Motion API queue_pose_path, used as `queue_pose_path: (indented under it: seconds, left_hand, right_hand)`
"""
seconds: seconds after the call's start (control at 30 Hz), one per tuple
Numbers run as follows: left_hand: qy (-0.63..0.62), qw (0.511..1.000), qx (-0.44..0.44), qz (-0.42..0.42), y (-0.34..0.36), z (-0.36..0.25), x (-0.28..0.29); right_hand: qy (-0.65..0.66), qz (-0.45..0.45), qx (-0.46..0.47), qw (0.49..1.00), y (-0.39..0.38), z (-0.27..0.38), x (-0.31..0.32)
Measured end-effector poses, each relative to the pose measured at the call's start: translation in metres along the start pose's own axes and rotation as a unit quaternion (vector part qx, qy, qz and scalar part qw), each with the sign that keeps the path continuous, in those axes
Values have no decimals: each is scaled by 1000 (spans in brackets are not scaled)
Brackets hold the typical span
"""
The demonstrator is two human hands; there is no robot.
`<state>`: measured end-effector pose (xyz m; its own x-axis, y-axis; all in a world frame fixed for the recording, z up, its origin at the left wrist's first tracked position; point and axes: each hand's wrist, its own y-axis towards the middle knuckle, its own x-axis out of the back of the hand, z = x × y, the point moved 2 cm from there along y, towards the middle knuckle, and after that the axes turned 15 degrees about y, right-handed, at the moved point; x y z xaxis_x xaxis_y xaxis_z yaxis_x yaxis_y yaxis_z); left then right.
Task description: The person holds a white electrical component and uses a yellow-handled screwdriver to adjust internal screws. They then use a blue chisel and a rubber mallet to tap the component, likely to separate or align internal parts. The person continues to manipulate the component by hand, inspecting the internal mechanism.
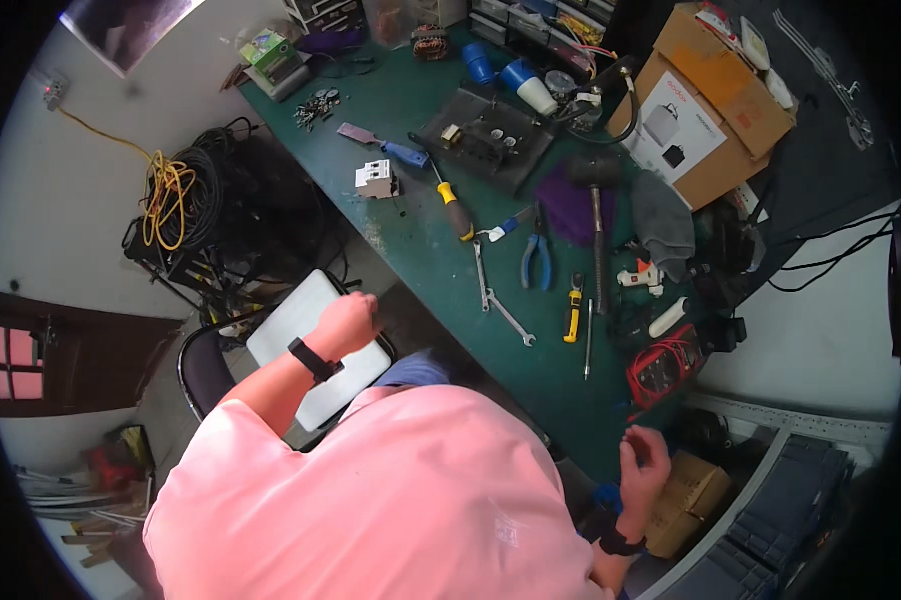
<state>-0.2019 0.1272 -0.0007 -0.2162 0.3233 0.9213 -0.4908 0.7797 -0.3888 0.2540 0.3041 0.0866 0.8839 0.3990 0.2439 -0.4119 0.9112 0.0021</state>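
White seat (331, 397), left of centre: probably stiff, smooth, little slippery; better grasp its edges | your left hand (349, 318), fisted, shows over it, contact unclear; your right hand (646, 470), lower right, half-curled, looks empty; hands apart | brown carton (693, 497) beside it | green table (426, 275), centre.

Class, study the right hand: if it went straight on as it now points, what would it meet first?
Probably the coiled red cable on the green bench, ahead of the right hand. Depth is unclear: if the hand sits low, it might meet the bench's edge first.
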Motion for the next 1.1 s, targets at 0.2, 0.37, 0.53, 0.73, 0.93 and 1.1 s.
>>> queue_pose_path:
  seconds: [0.2,0.37,0.53,0.73,0.93,1.1]
  left_hand:
    - [11,993,61,-101,23,13,56]
    - [1,978,67,-199,71,29,103]
    - [35,985,16,-169,131,58,133]
    - [-30,989,-145,-11,207,96,148]
    - [-32,956,-286,62,235,131,165]
    - [-37,946,-297,122,235,147,144]
  right_hand:
    - [14,40,19,999,22,-4,-8]
    - [27,14,6,1000,35,-3,-20]
    - [-12,-17,5,1000,55,23,-42]
    - [-60,-25,-14,998,99,46,-129]
    - [-60,59,-30,996,150,75,-248]
    - [-74,120,25,990,176,66,-296]
